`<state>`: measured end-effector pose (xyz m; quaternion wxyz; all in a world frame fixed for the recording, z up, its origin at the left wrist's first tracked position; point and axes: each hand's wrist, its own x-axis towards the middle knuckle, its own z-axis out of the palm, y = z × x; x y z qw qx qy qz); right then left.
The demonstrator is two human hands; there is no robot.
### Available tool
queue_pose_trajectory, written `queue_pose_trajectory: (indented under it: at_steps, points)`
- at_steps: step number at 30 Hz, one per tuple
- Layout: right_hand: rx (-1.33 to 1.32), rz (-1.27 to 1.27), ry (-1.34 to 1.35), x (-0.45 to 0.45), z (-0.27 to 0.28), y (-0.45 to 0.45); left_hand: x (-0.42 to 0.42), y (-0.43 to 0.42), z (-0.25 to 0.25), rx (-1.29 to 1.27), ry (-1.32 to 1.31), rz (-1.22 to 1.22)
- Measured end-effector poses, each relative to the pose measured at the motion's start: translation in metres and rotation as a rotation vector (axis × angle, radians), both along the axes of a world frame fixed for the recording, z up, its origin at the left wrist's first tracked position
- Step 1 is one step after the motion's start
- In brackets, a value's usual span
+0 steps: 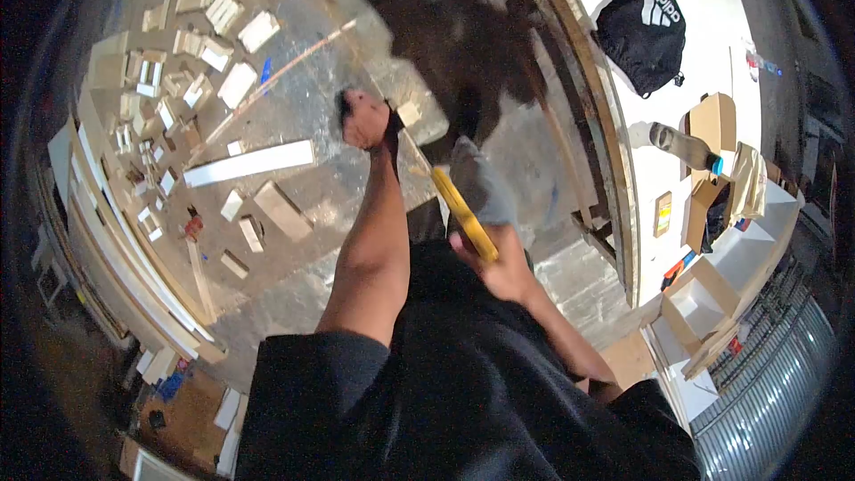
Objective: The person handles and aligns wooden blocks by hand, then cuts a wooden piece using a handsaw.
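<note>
My left hand [365, 120] is stretched forward over the grey floor, fingers curled closed. A dark patch shows at its far side; what it grips, if anything, I cannot make out. Close to its right lies a small pale wood block [409, 114]. Nearer my body, my right hand [506, 265] is closed around a long, narrow yellow tool [465, 214] whose exact kind is unclear. The tool points forward and left, and its far end meets a thin light strip running towards the left hand.
Many cut wood pieces [236, 86] lie on the floor to the left, with a long white-faced board [249, 163]. On the white table at right are a black drawstring bag [643, 34], a bottle [684, 148] and a cardboard box [711, 125]. Long boards [125, 240] stand at far left.
</note>
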<state>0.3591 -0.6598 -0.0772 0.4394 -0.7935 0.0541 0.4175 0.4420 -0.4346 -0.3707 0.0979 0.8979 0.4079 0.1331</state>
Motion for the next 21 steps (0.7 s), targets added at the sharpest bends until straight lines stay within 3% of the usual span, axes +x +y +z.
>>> queue_pose_trajectory:
  at_steps: [3,7,9,11,13,17,21]
  points:
    - [0.07,-0.102,-0.005,-0.008,-0.004,-0.006,0.003,0.001,0.007,0.031,0.036,0.014]
    - [-0.027,0.04,0.082,-0.008,0.0,-0.008,0.0,-0.002,0.004,0.059,-0.004,-0.001]
    - [0.108,0.005,-0.202,-0.015,0.001,-0.014,0.006,0.002,0.001,0.046,-0.026,-0.028]
    - [0.081,0.029,-0.206,-0.011,-0.01,-0.014,0.007,0.002,0.001,0.079,-0.048,-0.052]
    - [0.026,-0.018,-0.011,-0.011,-0.043,-0.014,0.005,0.001,0.004,0.085,0.051,-0.009]
    - [0.083,0.0,-0.188,-0.021,-0.034,-0.013,0.008,-0.002,0.011,0.112,0.051,0.015]
    - [0.128,-0.046,-0.057,-0.018,-0.054,-0.019,0.008,-0.003,0.013,0.107,-0.02,0.001]
